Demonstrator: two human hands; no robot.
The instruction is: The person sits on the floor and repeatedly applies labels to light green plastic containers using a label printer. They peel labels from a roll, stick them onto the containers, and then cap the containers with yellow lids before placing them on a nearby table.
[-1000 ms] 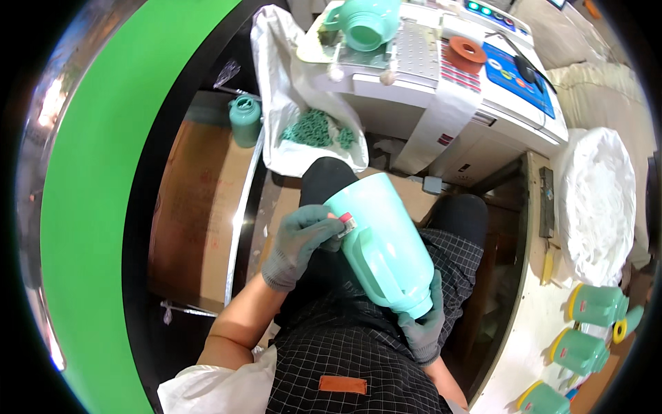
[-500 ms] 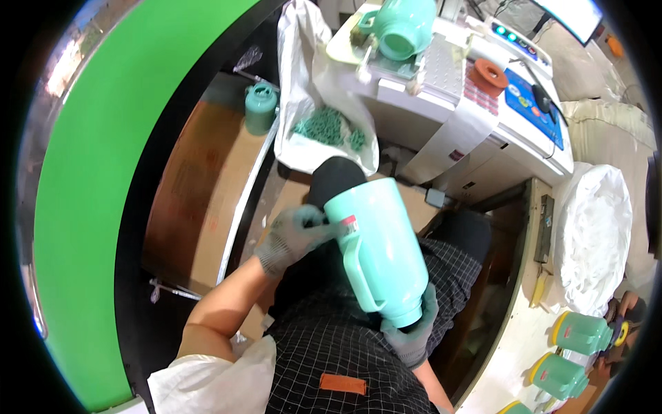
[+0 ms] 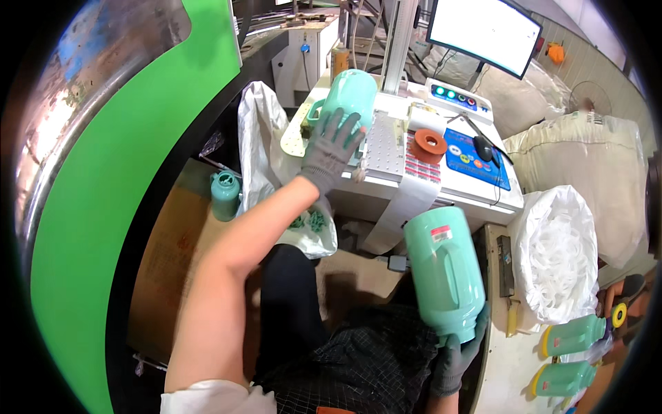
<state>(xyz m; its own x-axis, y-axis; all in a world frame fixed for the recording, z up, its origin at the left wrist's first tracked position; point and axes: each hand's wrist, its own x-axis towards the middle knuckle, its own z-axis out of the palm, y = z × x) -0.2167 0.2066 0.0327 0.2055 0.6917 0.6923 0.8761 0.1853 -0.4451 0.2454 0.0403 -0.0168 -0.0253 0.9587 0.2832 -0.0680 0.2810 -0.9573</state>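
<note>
My gloved right hand point(image 3: 456, 355) is closed around the narrow neck of a mint-green plastic jug point(image 3: 429, 290). This jug is tilted, wide end up, with its side handle facing me and a small red-and-white label near the wide end. My left hand point(image 3: 332, 148), in a grey glove, reaches forward to a second mint-green jug point(image 3: 355, 93) lying on the white workbench. Its fingers are stretched and spread over that jug's near side, touching it; the thumb's contact is hard to make out.
On the workbench point(image 3: 476, 183) are an orange tape roll point(image 3: 429, 146), a label strip point(image 3: 407, 200), a mouse point(image 3: 484, 148) and a button box point(image 3: 458, 96). White sacks point(image 3: 552, 255) flank it. Another green jug point(image 3: 225, 196) stands at left; yellow-rimmed jugs point(image 3: 572, 336) lie at right.
My left hand has left the held jug's label area and moved forward onto the bench jug. My right hand has carried its jug to the right. The view has tilted up.
</note>
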